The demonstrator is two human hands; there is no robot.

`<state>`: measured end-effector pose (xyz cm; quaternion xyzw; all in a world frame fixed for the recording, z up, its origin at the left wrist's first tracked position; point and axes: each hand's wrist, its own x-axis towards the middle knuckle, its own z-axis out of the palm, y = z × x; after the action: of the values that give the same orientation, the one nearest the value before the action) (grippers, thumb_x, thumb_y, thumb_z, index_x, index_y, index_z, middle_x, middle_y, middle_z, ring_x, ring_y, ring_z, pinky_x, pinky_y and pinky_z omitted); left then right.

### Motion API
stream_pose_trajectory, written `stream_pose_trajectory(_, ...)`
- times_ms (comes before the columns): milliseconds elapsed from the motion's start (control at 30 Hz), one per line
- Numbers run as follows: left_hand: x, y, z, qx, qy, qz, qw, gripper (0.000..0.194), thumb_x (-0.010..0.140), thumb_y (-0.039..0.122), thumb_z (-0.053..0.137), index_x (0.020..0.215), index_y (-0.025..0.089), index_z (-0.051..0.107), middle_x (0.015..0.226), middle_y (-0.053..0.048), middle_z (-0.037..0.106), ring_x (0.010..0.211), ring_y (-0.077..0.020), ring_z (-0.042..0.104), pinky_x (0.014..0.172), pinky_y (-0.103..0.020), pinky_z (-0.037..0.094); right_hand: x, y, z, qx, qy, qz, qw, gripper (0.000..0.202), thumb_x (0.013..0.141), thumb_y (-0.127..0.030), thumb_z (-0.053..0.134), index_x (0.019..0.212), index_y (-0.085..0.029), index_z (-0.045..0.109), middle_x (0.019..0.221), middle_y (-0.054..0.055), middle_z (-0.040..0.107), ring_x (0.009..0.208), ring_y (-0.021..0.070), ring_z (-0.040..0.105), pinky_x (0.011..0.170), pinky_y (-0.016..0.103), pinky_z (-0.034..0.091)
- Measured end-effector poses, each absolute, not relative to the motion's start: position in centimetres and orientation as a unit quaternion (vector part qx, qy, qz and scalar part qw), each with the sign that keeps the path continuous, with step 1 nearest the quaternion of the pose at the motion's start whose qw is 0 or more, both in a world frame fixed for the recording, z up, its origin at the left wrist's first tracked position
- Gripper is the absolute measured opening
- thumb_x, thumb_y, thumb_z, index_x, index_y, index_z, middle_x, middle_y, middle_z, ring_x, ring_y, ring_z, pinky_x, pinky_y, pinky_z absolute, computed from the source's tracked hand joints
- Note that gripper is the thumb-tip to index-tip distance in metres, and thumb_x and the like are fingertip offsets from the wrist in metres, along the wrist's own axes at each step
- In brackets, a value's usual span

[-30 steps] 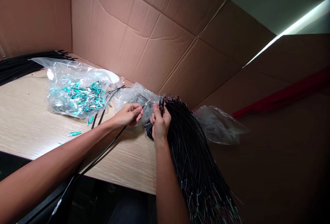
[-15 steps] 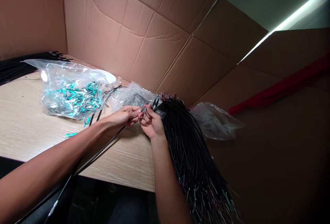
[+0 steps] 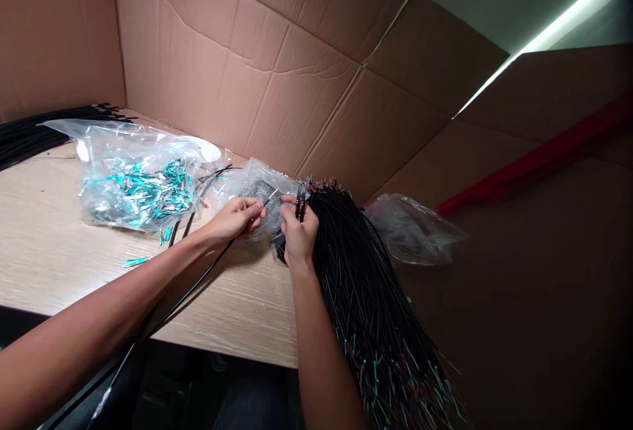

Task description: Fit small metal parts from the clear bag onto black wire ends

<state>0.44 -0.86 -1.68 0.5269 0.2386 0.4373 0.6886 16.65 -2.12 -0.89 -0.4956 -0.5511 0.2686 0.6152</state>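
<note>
My left hand point(image 3: 241, 216) is closed in a pinch on a black cable point(image 3: 198, 282), close to its thin pale tip. That cable trails down past the table edge. In my right hand point(image 3: 301, 235) are small black snips point(image 3: 301, 202), with the blades pointing up; its thumb and index finger are near the cable tip but apart from it. Behind both hands lies a clear bag of fine grey bits point(image 3: 258, 191). A thick bundle of black cables point(image 3: 359, 265) with coloured wire ends hangs just right of my right hand.
On the left of the wooden table point(image 3: 44, 232) lies a clear bag of teal and silver strips point(image 3: 143, 186), with loose strips in front. More black cables point(image 3: 44, 126) lie behind it. Cardboard walls point(image 3: 208, 54) enclose the back. An empty-looking plastic bag point(image 3: 413, 229) lies right.
My hands have moved apart, and the cable tip now shows between them. The snips in my right hand have turned more upright. The view has shifted slightly.
</note>
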Motion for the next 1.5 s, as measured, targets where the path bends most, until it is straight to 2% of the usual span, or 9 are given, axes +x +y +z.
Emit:
stream_pose_trajectory(133,0.4,-1.0,-1.5,0.527,0.252,0.423,0.692,0.031,0.102,0.045,0.062,0.084,0.019,0.056,0.053,0.006,0.049,0.035,-0.0075,0.036,0.036,-0.019,0.024,16.1,-2.7,-0.3,-0.475,-0.599,0.213,0.608,0.025,0.083,-0.036,0.074,0.102,-0.019,0.073,0.088,0.003,0.071,0.060,0.0114,0.050,0.058,0.025,0.051)
stream_pose_trajectory(267,0.5,-1.3,-1.7,0.583,0.273,0.412,0.645,0.032,0.104,0.047,0.058,0.089,0.019,0.059,0.050,0.006,0.052,0.033,-0.0106,0.045,0.034,-0.019,0.029,15.6,-2.8,-0.5,-0.493,-0.616,0.185,0.586,0.022,0.090,-0.041,0.069,0.091,-0.019,0.073,0.090,0.007,0.075,0.075,0.0186,0.068,0.069,0.030,0.059)
stream_pose_trajectory(400,0.8,-1.3,-1.8,0.624,0.316,0.427,0.573,0.033,0.106,0.042,0.056,0.085,0.017,0.061,0.044,0.006,0.050,0.031,-0.0092,0.043,0.034,-0.018,0.027,15.3,-2.6,-1.2,-0.491,-0.616,0.212,0.579,0.024,0.091,-0.042,0.068,0.096,-0.019,0.073,0.095,0.008,0.077,0.082,0.0209,0.073,0.076,0.032,0.061)
stream_pose_trajectory(533,0.6,-1.1,-1.6,0.558,0.316,0.432,0.634,0.031,0.105,0.037,0.056,0.081,0.019,0.058,0.045,0.008,0.045,0.028,-0.0068,0.035,0.032,-0.019,0.023,15.7,-2.9,-0.4,-0.480,-0.635,0.208,0.568,0.028,0.091,-0.048,0.068,0.092,-0.020,0.069,0.088,0.006,0.074,0.079,0.0197,0.069,0.072,0.030,0.058)
stream_pose_trajectory(767,-0.2,-0.6,-1.1,0.489,0.336,0.421,0.686,0.021,0.095,0.032,0.056,0.079,0.019,0.061,0.046,0.007,0.047,0.026,-0.0081,0.039,0.031,-0.021,0.014,18.1,-3.4,1.3,-0.530,-0.693,0.103,0.478,0.039,0.098,-0.051,0.063,0.076,-0.020,0.067,0.071,0.001,0.063,0.066,0.0159,0.058,0.063,0.027,0.046)
stream_pose_trajectory(933,-0.3,-0.4,-1.3,0.488,0.346,0.428,0.677,0.021,0.095,0.030,0.055,0.080,0.018,0.063,0.046,0.008,0.047,0.026,-0.0065,0.034,0.032,-0.021,0.015,18.7,-3.3,1.0,-0.527,-0.711,0.127,0.447,0.034,0.095,-0.053,0.068,0.087,-0.020,0.076,0.079,0.003,0.071,0.069,0.0176,0.063,0.061,0.026,0.051)
stream_pose_trajectory(1233,0.1,-0.7,-1.3,0.501,0.351,0.429,0.665,0.026,0.100,0.023,0.055,0.076,0.017,0.064,0.044,0.008,0.043,0.027,-0.0063,0.029,0.032,-0.021,0.013,18.1,-2.9,0.2,-0.533,-0.743,0.067,0.398,0.031,0.098,-0.047,0.066,0.091,-0.021,0.083,0.077,0.005,0.077,0.060,0.0164,0.059,0.061,0.030,0.046)
stream_pose_trajectory(1400,0.6,-0.9,-1.6,0.531,0.369,0.434,0.627,0.034,0.104,0.025,0.059,0.071,0.016,0.063,0.041,0.008,0.041,0.028,-0.0049,0.028,0.033,-0.019,0.016,18.0,-2.6,-0.1,-0.546,-0.726,0.136,0.396,0.037,0.094,-0.049,0.067,0.076,-0.019,0.082,0.070,0.005,0.074,0.061,0.0172,0.058,0.059,0.029,0.043)
stream_pose_trajectory(1500,0.7,-1.1,-1.5,0.536,0.378,0.427,0.622,0.037,0.105,0.022,0.056,0.070,0.016,0.064,0.040,0.008,0.041,0.028,-0.0055,0.029,0.032,-0.019,0.016,18.2,-2.3,-0.5,-0.573,-0.656,0.275,0.407,0.045,0.090,-0.057,0.070,0.068,-0.018,0.076,0.051,-0.001,0.057,0.048,0.0131,0.046,0.048,0.026,0.031)
